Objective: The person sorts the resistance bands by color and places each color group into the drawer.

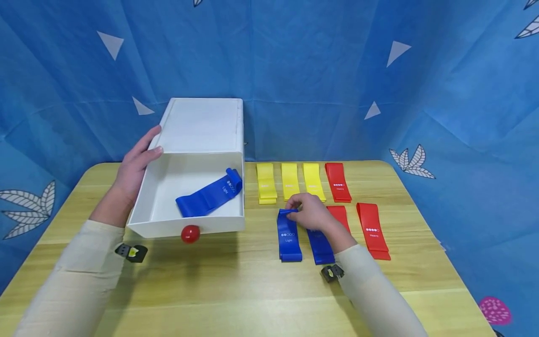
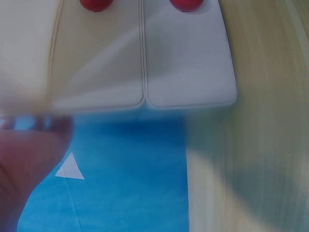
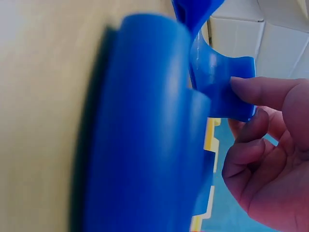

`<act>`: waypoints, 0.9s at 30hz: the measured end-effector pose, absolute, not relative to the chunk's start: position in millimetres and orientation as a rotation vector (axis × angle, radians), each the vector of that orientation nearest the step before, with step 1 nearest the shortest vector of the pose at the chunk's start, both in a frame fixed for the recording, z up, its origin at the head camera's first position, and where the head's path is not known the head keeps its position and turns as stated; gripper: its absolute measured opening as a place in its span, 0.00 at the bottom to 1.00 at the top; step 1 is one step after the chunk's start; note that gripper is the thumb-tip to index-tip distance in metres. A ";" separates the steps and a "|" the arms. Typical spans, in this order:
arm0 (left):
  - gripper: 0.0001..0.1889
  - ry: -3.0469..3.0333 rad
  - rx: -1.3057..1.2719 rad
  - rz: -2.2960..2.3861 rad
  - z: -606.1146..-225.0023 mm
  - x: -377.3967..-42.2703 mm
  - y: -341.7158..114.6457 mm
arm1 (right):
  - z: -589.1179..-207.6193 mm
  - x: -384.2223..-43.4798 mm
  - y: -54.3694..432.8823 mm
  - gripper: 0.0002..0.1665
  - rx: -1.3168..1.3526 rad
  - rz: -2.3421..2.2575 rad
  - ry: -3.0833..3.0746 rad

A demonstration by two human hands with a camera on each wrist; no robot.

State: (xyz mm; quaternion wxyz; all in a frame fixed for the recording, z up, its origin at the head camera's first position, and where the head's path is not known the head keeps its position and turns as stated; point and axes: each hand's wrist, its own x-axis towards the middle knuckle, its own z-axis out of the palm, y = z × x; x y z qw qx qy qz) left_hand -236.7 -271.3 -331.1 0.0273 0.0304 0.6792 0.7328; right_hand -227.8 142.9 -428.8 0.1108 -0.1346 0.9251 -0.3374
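Note:
My right hand (image 1: 309,213) pinches the far end of a folded blue resistance band (image 1: 288,241) marked "Light", its thumb on the band's face in the right wrist view. Beside it, partly under my right forearm, lies a second blue band (image 1: 322,248). My left hand (image 1: 131,171) rests against the left side of a white drawer unit (image 1: 202,124), fingers nearly straight and fingertips at its top edge. The top drawer (image 1: 162,187) is pulled out toward me, with a red knob (image 1: 190,233) on its front. Another blue band (image 1: 208,194) lies slantwise inside.
Behind the blue bands, three yellow bands (image 1: 290,180) and a red band (image 1: 338,182) form a row. Two more red bands (image 1: 373,230) lie at the right, one partly hidden by my right hand. A blue patterned curtain (image 1: 294,84) hangs behind the wooden table (image 1: 261,290).

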 end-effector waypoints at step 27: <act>0.32 2.158 0.067 2.211 -329.7 -236.2 -270.5 | -360.7 -201.4 144.3 0.06 -0.383 -1.455 2.638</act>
